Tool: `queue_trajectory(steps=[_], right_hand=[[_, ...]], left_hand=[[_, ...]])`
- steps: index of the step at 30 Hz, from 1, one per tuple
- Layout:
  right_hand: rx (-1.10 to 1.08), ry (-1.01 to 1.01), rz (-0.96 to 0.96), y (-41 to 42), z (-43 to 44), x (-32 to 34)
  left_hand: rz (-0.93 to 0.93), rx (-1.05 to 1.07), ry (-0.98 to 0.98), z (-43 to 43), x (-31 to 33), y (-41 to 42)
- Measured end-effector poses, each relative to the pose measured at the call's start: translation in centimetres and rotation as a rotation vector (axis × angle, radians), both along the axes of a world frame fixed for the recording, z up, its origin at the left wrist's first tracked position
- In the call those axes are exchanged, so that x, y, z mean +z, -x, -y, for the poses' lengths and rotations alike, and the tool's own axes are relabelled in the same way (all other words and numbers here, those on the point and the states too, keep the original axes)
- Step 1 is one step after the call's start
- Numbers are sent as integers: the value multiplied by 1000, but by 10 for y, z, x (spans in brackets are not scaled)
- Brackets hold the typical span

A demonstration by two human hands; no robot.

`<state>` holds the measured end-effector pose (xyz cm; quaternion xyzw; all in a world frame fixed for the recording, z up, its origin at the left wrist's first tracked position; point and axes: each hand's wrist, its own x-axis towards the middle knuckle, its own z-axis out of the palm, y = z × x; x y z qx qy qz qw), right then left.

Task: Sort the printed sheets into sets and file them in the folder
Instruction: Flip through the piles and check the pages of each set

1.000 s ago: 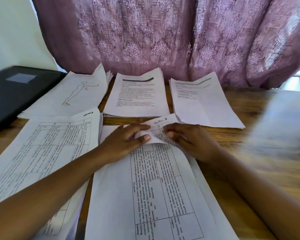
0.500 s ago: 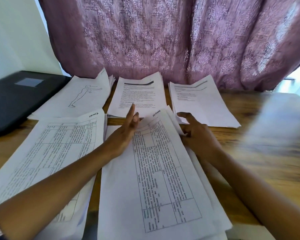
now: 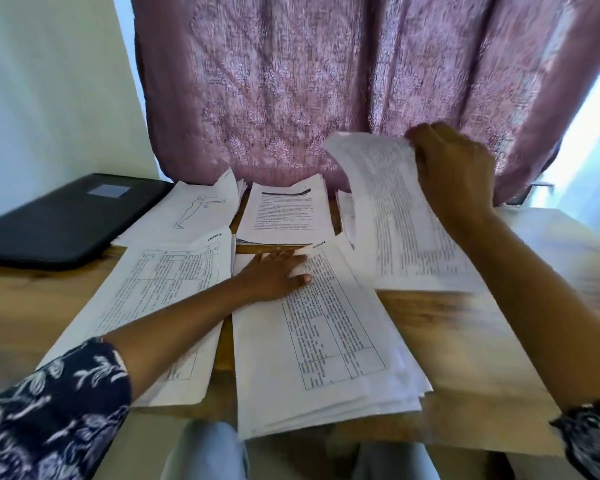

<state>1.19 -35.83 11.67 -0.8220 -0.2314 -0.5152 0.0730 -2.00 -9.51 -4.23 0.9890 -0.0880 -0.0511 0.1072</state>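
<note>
Folder (image 3: 56, 223) sits far left on the bench (image 3: 25, 299), towards the back. Back row, left to right: back-left stack (image 3: 194, 209) touching the folder, back-middle stack (image 3: 284, 213), back-right stack (image 3: 345, 209). Front row: front-left stack (image 3: 160, 292), its far edge lapping over the back-left stack; front-centre stack (image 3: 326, 358) just right of it, near end overhanging the bench edge. Left hand (image 3: 274, 275) lies flat on the far end of the front-centre stack. Right hand (image 3: 454, 171) pinches the lifted sheet (image 3: 395, 216) by its top edge, above the bench, right of the front-centre stack and covering most of the back-right stack. Curtain (image 3: 309, 81) hangs behind the back row.
</note>
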Motion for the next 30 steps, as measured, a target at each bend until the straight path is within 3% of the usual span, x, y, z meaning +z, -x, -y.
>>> queue_trajectory(steps=[3,6,8,11,13,15,19,23,26,30], right_hand=[[141,119,310,20,-21,17],[265,202,531,39,-44,18],[310,171,606,51,-58,16],[391,69,602,68,-73,21],[425,-89,461,76,-79,29],[379,-261,171,77,-79,38],[186,-263,-246,51,-72,32],[165,-268,-549,27,-59,-13],[138,-288,-727,11,-49,-47],[77,-324,-832,2,-39,-69]], left_hand=[[71,43,31,1,21,6],[158,85,230,-10,49,41],[205,63,312,-27,67,79],[206,99,197,-62,78,147],[160,126,156,-91,71,190],[176,70,159,-115,56,223],[141,6,-52,-139,18,254],[343,-94,-316,-146,-17,255],[391,-78,-204,-153,-22,251],[376,76,162,-151,-17,257]])
